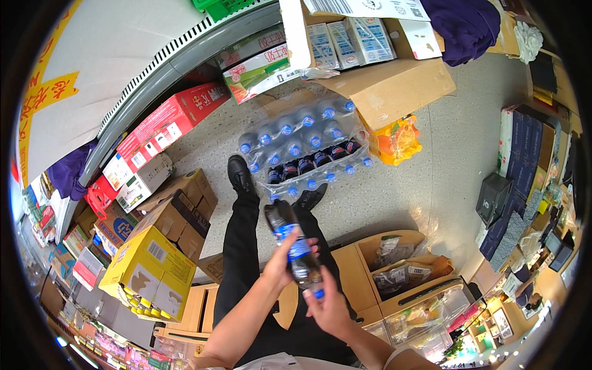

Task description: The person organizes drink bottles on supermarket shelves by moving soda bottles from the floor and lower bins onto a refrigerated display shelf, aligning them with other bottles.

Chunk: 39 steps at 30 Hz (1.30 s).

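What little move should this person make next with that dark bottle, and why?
I'd probably turn the bottle slightly about its length: the left hand grips its blue-labelled middle, while the right hand is at the blue cap, so one could steady it as the other turns. Blur hides whether the right fingers grip the cap.

Bright indoor light is filling centre of view. Speckled grey floor [444, 142] is catching pale sheen right of centre; shadow is gathering beneath long, rounded grey counter edge [203, 49], which fisheye lens is bowing strongly. Transparent plastic wrap [311, 147] is throwing small glints. Dark, blue-labelled plastic bottle [299, 248] is blurring, worst at upper end. Slim white strip lamp [81, 356] is glaring at lower left. Black rim is swallowing corners; crowded, warm-lit shelves [487, 333] are losing detail.
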Available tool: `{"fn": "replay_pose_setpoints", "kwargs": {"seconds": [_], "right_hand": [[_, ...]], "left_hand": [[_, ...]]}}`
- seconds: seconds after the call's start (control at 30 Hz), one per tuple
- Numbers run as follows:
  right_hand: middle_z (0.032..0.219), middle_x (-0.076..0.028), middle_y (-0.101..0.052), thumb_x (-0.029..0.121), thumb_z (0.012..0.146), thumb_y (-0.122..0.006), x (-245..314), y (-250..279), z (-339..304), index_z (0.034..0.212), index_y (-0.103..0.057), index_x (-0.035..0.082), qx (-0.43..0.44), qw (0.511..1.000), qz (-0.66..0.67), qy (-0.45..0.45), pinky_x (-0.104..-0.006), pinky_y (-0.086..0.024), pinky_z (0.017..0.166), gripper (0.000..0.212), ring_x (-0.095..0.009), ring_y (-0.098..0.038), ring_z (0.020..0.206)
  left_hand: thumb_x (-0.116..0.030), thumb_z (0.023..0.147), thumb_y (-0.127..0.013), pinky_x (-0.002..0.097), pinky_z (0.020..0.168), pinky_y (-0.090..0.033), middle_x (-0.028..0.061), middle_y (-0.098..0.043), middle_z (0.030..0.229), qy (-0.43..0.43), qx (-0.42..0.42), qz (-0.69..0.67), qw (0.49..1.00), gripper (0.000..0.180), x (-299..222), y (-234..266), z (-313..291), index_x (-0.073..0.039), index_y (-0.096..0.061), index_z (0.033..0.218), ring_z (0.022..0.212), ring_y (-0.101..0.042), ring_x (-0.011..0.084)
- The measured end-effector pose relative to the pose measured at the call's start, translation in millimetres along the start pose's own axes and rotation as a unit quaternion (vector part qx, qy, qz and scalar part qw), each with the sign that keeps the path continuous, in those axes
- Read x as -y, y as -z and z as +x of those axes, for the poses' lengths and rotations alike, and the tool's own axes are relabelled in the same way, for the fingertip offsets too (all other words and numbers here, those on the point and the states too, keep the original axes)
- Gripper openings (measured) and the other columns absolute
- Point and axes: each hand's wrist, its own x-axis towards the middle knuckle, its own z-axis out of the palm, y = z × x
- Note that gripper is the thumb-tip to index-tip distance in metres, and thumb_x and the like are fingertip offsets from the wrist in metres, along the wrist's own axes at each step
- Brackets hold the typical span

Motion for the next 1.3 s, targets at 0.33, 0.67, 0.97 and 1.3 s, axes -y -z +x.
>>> {"fn": "replay_pose_setpoints", "kwargs": {"seconds": [0.33, 0.67, 0.97, 1.3], "right_hand": [[0.108, -0.014, -0.061, 0.01, 0.087, -0.057, -81.5, 150.3, 346.8, 0.119, -0.051, 0.002, -0.196, 0.967, -0.102, 0.124, -0.0341, -0.053, 0.079, 0.034, -0.026, -0.064, 0.09], [0.128, -0.023, -0.049, 0.021, 0.08, -0.071, -16.2, 125.7, 424.8, 0.13, -0.047, 0.009, -0.301, 0.881, -0.263, 0.252, -0.0461, -0.044, 0.095, 0.057, -0.042, -0.05, 0.114], [0.124, -0.014, -0.053, 0.021, 0.089, -0.064, -45.8, 139.8, 436.3, 0.14, -0.031, 0.007, -0.192, 0.968, 0.164, 0.019, -0.0332, -0.06, 0.063, 0.063, -0.025, -0.065, 0.09], [0.114, -0.02, -0.06, 0.027, 0.088, -0.064, -31.6, 95.6, 175.5, 0.137, -0.039, 0.001, -0.212, 0.972, 0.061, 0.087, -0.0371, -0.053, 0.074, 0.061, -0.027, -0.065, 0.089]], "left_hand": [[-0.041, 0.08, -0.065, 0.0411, 0.074, -0.051, 0.012, -0.057, 0.085, 0.029, -0.045, -0.176, 0.983, 0.055, -18.9, 68.7, -81.8, -0.002, -0.049, 0.115, 0.072, -0.058, 0.0237], [-0.039, 0.083, -0.064, 0.0471, 0.078, -0.052, 0.0172, -0.061, 0.087, -0.054, -0.059, -0.103, 0.991, 0.055, 0.6, 86.3, -97.1, -0.001, -0.046, 0.118, 0.076, -0.063, 0.0283], [-0.04, 0.083, -0.063, 0.0457, 0.077, -0.052, 0.0167, -0.061, 0.086, -0.036, -0.048, -0.135, 0.989, 0.056, -2.6, 58.5, -87.5, 0.001, -0.046, 0.117, 0.075, -0.063, 0.0269], [-0.043, 0.074, -0.07, 0.0552, 0.098, -0.043, 0.02, -0.059, 0.105, -0.021, 0.01, -0.198, 0.98, 0.055, -2.0, 30.3, -112.9, 0.001, -0.053, 0.103, 0.102, -0.059, 0.0338]]}}
